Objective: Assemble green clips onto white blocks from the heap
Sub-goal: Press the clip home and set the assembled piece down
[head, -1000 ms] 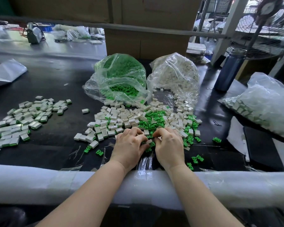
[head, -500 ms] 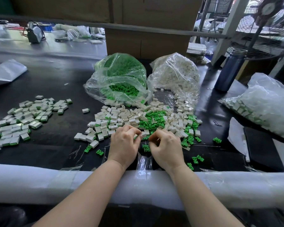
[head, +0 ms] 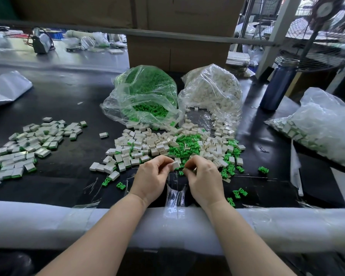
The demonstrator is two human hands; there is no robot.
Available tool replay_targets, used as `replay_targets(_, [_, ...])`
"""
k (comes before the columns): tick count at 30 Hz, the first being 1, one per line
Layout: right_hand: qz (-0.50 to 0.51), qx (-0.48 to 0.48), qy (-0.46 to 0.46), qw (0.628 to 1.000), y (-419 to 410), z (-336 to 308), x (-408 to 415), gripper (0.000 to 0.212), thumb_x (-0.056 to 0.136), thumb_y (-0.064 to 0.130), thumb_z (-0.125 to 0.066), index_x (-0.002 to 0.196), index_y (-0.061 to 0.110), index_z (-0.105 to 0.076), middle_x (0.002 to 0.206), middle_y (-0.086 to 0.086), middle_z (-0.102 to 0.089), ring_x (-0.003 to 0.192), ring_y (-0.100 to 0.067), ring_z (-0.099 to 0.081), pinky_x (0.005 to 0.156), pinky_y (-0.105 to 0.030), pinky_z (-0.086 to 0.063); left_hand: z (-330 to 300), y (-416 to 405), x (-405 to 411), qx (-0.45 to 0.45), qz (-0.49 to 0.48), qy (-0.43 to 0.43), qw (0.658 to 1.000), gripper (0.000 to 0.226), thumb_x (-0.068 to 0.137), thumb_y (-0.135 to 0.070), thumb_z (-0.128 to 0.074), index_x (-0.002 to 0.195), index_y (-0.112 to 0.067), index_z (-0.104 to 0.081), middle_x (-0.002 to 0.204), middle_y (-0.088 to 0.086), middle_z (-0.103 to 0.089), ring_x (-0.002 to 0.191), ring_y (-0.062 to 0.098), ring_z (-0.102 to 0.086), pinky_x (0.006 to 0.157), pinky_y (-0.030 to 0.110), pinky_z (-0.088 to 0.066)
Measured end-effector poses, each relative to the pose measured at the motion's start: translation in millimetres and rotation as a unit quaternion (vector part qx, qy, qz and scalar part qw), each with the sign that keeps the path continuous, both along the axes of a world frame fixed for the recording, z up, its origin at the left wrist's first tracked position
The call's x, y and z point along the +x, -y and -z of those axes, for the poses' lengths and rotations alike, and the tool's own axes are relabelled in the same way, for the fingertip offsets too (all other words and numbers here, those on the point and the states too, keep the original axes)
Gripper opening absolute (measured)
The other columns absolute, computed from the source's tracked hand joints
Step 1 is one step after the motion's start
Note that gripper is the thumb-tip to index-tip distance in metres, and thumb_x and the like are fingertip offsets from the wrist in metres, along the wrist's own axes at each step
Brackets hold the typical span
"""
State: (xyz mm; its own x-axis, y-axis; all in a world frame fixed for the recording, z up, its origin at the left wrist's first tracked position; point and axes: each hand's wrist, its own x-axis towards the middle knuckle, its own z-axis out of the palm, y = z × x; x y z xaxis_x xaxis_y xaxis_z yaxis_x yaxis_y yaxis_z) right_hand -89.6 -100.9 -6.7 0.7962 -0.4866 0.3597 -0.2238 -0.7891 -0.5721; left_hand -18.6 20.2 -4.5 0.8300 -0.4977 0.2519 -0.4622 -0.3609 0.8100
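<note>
Left hand (head: 151, 177) is pinching a white block (head: 175, 165) just off the heap's (head: 167, 145) near edge. Right hand (head: 204, 179) is curling its fingers right beside it; can't tell if that grip is holding a green clip. Finished pieces (head: 28, 144) are sitting well off to the left with bare black counter (head: 72, 162) between. Padded rail (head: 48, 222) is running under both forearms.

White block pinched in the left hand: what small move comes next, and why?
Probably bring the two hands together and press a green clip into the white block. The left hand pinches the block just clear of the mixed heap, and the right hand is curled beside it, fingertips almost touching the block. Whether the right hand already holds a clip is hidden; if not, pick one first.
</note>
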Motion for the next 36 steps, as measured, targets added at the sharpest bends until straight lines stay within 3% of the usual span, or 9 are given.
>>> replay_targets(3, [-0.006, 0.043, -0.011, 0.999, 0, -1, -1, 0.008, 0.085, 0.017, -0.061, 0.08, 0.018, -0.055, 0.076, 0.008, -0.057, 0.073, -0.012, -0.051, 0.064, -0.024, -0.034, 0, 0, 0, 0.001, 0.005, -0.022, 1.0, 0.011, 0.089, -0.014, -0.058, 0.085, -0.021, -0.065, 0.076, 0.005, -0.068, 0.074, 0.027, -0.063, 0.074, 0.04, -0.052])
replay_targets(6, [-0.011, 0.067, -0.052, 0.996, -1, 0, 0, 0.004, 0.085, 0.016, -0.057, 0.081, 0.016, -0.056, 0.076, 0.001, -0.062, 0.074, -0.019, -0.056, 0.068, -0.032, -0.046, 1, 0, 0, 0.007, 0.011, -0.03, 0.999, 0.014, 0.09, -0.014, -0.057, 0.082, -0.024, -0.063, 0.075, 0.004, -0.068, 0.074, 0.026, -0.062, 0.074, 0.039, -0.051])
replay_targets(13, [-0.016, 0.059, -0.007, 0.998, 2, 0, 0, 0.008, 0.088, 0.014, -0.06, 0.085, 0.017, -0.054, 0.084, 0.007, -0.053, 0.082, -0.013, -0.05, 0.071, -0.023, -0.036, 4, 1, 2, 0.021, 0.03, -0.049, 0.998, 0.01, 0.09, -0.015, -0.057, 0.088, -0.022, -0.065, 0.082, 0.002, -0.07, 0.081, 0.018, -0.066, 0.081, 0.033, -0.052])
replay_targets(17, [-0.067, 0.103, 0.06, 0.991, 0, -4, -3, 0.013, 0.086, 0.004, -0.062, 0.094, 0.013, -0.066, 0.088, 0.006, -0.06, 0.082, -0.009, -0.055, 0.075, -0.017, -0.044, 4, 1, 2, 0.017, 0.037, -0.04, 0.998, 0.009, 0.089, -0.014, -0.06, 0.091, -0.02, -0.066, 0.084, -0.002, -0.07, 0.081, 0.014, -0.066, 0.079, 0.025, -0.051])
replay_targets(25, [-0.088, 0.118, 0.021, 0.989, 0, 0, -1, 0.002, 0.082, 0.013, -0.07, 0.084, 0.013, -0.071, 0.082, 0.0, -0.07, 0.078, -0.015, -0.063, 0.077, -0.033, -0.052, 4, -1, 4, -0.004, 0.055, -0.043, 0.998, 0.014, 0.084, -0.011, -0.065, 0.097, -0.014, -0.069, 0.085, 0.002, -0.07, 0.078, 0.019, -0.065, 0.08, 0.034, -0.053])
replay_targets(29, [-0.079, 0.134, 0.026, 0.987, 1, 0, -1, 0.005, 0.079, 0.012, -0.072, 0.079, 0.015, -0.069, 0.076, 0.003, -0.068, 0.073, -0.012, -0.062, 0.073, -0.028, -0.052, 3, -1, 2, -0.022, 0.056, -0.05, 0.997, 0.018, 0.083, -0.011, -0.066, 0.091, -0.027, -0.066, 0.083, 0.006, -0.067, 0.075, 0.024, -0.064, 0.077, 0.034, -0.054])
replay_targets(31, [-0.065, 0.174, 0.048, 0.981, 3, -1, -1, 0.015, 0.078, 0.008, -0.073, 0.073, 0.018, -0.064, 0.072, 0.005, -0.064, 0.069, -0.01, -0.061, 0.068, -0.022, -0.051, 2, -2, 3, -0.034, 0.048, -0.059, 0.997, 0.02, 0.084, -0.012, -0.066, 0.086, -0.032, -0.064, 0.084, 0.005, -0.067, 0.076, 0.023, -0.065, 0.078, 0.033, -0.054])
replay_targets(36, [-0.078, 0.358, 0.109, 0.924, 5, -9, -6, 0.021, 0.081, -0.005, -0.066, 0.079, 0.015, -0.061, 0.073, -0.002, -0.065, 0.061, -0.008, -0.065, 0.056, -0.018, -0.053, 2, 0, 4, -0.056, 0.058, -0.109, 0.991, 0.003, 0.084, -0.015, -0.066, 0.086, -0.014, -0.063, 0.08, 0.009, -0.07, 0.078, 0.024, -0.067, 0.082, 0.04, -0.054])
